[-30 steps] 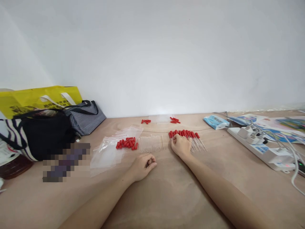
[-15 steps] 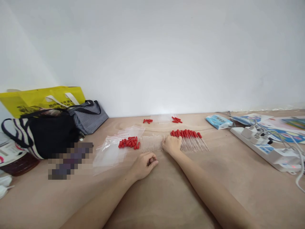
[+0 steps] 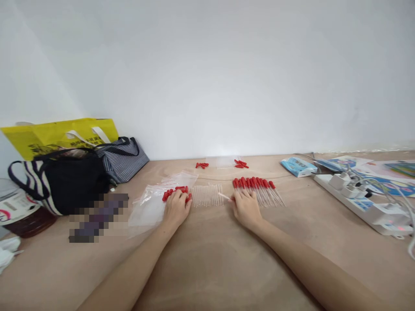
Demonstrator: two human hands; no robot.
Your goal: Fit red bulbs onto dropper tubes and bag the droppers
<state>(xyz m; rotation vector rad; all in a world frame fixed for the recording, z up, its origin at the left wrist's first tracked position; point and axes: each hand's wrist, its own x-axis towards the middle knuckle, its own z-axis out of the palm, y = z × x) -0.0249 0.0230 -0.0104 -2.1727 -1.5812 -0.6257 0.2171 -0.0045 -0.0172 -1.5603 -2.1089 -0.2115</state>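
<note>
My left hand (image 3: 177,210) lies over a pile of red rubber bulbs (image 3: 182,188), its fingers a little apart and touching them; no bulb is visibly gripped. In my right hand (image 3: 247,210), a thin pale tube (image 3: 224,196) is pinched between thumb and fingers, its end pointing left. Between the hands, a row of similar clear tubes (image 3: 206,195) lies side by side. Beyond my right fingers is a fanned row of droppers, pale tubes with red bulbs (image 3: 256,182) on their far ends.
Plastic zip bags (image 3: 145,211) lie left of the pile. Farther back are two small red heaps (image 3: 202,165) with a clear bag (image 3: 225,162) between. Bags (image 3: 74,181) and a jar (image 3: 29,220) stand left; a tissue pack (image 3: 298,166) and power strip (image 3: 363,205) lie right.
My left hand has moved forward and left onto the red bulbs. My right hand has shifted right and back from the clear tubes, with one tube now in its fingers.
</note>
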